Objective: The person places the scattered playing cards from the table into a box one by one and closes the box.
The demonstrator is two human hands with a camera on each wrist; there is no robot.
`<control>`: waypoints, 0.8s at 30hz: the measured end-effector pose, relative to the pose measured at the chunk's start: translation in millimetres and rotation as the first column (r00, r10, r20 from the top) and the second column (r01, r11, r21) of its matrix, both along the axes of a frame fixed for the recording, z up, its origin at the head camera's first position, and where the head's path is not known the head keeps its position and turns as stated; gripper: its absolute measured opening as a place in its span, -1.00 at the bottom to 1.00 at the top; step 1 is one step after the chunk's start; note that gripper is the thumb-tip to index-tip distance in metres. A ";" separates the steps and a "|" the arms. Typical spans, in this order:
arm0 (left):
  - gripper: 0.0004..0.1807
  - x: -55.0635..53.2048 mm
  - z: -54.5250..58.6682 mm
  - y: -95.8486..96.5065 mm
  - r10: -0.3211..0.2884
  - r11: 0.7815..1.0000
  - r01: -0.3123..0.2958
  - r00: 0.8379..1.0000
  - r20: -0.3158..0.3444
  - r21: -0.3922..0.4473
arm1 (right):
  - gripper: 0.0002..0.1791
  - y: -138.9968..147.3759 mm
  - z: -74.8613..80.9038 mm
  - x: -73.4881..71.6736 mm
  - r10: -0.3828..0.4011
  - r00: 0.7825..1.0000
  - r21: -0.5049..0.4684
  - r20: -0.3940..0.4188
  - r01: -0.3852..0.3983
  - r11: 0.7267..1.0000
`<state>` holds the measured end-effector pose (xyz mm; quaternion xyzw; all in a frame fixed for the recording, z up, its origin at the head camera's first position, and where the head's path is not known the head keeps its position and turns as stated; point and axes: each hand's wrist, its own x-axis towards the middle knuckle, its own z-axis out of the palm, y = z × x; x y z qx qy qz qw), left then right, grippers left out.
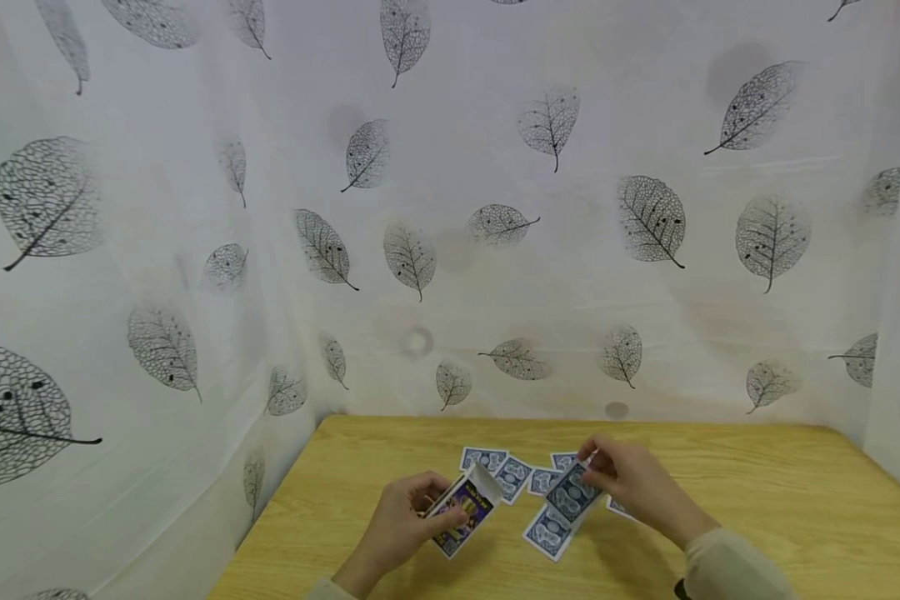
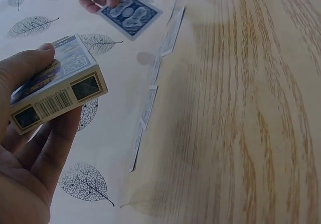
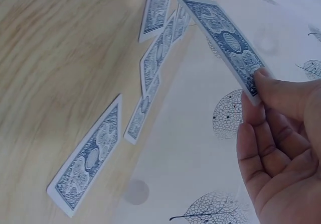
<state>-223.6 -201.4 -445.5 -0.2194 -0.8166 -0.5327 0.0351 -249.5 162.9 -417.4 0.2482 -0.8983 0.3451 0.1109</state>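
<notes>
My left hand (image 1: 397,521) grips a purple playing-card box (image 1: 465,510), tilted up above the table with its white flap end toward the upper right. The thumb lies across the printed face; in the left wrist view the box's end with a barcode (image 2: 54,100) faces the camera. A single blue-backed playing card (image 1: 572,493) is pinched by one corner between thumb and fingers of my right hand (image 1: 641,483), raised over the table. Beneath and around it, several more cards (image 1: 547,532) lie back up, some overlapping. The box's inside is hidden.
The light wooden table (image 1: 757,508) ends at a white curtain (image 1: 450,292) printed with dark leaves, which hangs behind and at the left. One table card (image 3: 89,157) lies apart from the overlapping cards (image 3: 158,53) in the right wrist view.
</notes>
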 end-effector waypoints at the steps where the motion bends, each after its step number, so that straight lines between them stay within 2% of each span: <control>1: -0.75 0.0 0.0 0.0 0.001 1.000 -0.001 1.000 -0.001 0.000 | -0.80 -0.5 1.4 0.8 0.001 1.000 -0.007 -0.010 -0.001 1.000; 6: -0.75 0.2 0.2 0.0 0.001 1.000 -0.001 1.000 -0.003 -0.002 | -0.83 -2.1 8.1 4.0 0.009 0.998 -0.037 -0.062 -0.011 0.999; 15: -0.75 0.4 0.0 -0.2 0.001 1.000 -0.001 1.000 -0.010 -0.003 | -0.86 -6.4 19.1 10.4 -0.029 0.996 -0.084 -0.087 0.021 0.996; 24: -0.74 0.8 0.3 -0.4 -0.003 1.000 0.003 1.000 -0.009 -0.004 | -0.85 -18.2 25.7 15.6 -0.067 0.980 -0.113 -0.186 0.047 0.992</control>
